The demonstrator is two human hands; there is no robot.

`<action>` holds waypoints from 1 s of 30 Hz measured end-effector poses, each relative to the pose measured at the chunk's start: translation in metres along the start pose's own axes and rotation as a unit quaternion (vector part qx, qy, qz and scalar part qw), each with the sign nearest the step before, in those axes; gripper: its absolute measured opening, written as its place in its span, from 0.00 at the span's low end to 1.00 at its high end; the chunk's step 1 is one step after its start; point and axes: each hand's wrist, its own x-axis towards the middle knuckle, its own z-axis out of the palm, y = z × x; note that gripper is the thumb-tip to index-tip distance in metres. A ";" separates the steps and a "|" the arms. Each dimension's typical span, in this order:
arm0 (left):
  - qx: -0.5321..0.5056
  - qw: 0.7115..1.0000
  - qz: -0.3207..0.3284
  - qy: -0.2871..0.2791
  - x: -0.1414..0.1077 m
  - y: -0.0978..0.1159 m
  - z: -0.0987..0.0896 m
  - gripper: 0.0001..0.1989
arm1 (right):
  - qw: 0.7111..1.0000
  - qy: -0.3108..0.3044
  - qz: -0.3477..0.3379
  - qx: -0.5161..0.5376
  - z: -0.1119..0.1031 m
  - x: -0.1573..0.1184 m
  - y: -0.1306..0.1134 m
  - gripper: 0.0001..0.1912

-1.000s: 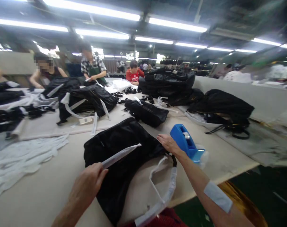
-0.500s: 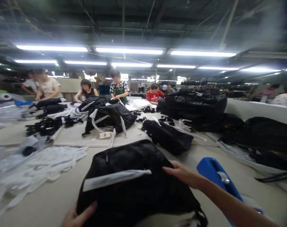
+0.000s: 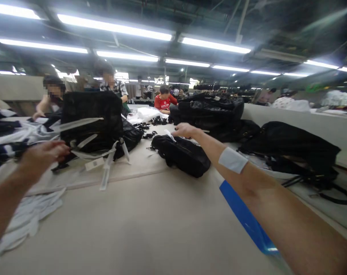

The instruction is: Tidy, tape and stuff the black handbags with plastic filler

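My left hand is held over the left of the table with loosely bent fingers and nothing visible in them. Its fingertips are beside a large black bag with white strips, which stands among other black bags. My right hand is stretched out above a smaller black bag. Its fingertips overlap a white strip on that bag; whether they grip it cannot be seen. A pale patch covers part of my right forearm.
A blue object lies under my right forearm. White strips are piled at the lower left. Large black bags lie at the right by a pale partition. Across the table are several people, one in a red shirt.
Both hands have left the black bag held in front, and a bag now stands at the back left. My right hand has moved forward to the smaller bag. The view has shifted rightward.
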 end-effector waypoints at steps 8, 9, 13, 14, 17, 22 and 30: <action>-0.045 0.984 -0.047 -0.167 -0.143 -0.111 0.123 0.24 | 0.974 -0.038 0.038 -0.222 0.090 -0.028 0.099 0.21; -0.049 0.986 -0.045 -0.153 -0.151 -0.112 0.124 0.23 | 0.973 -0.020 0.031 -0.228 0.085 -0.022 0.097 0.20; -0.062 0.985 -0.070 -0.142 -0.158 -0.106 0.114 0.23 | 0.966 0.066 -0.004 -0.251 0.030 -0.004 0.074 0.17; -0.071 0.983 -0.084 -0.148 -0.158 -0.103 0.111 0.24 | 0.962 0.095 -0.020 -0.254 0.011 -0.003 0.067 0.15; -0.101 0.972 -0.125 -0.173 -0.162 -0.095 0.103 0.28 | 0.949 0.179 -0.083 -0.245 -0.048 -0.013 0.037 0.12; -0.176 0.961 -0.127 -0.172 -0.187 -0.055 0.081 0.34 | 0.948 0.200 -0.185 -0.162 -0.138 -0.061 -0.031 0.09; -0.440 0.846 -0.179 -0.243 -0.259 0.010 0.036 0.30 | 0.972 0.117 -0.192 0.075 -0.179 -0.180 -0.118 0.08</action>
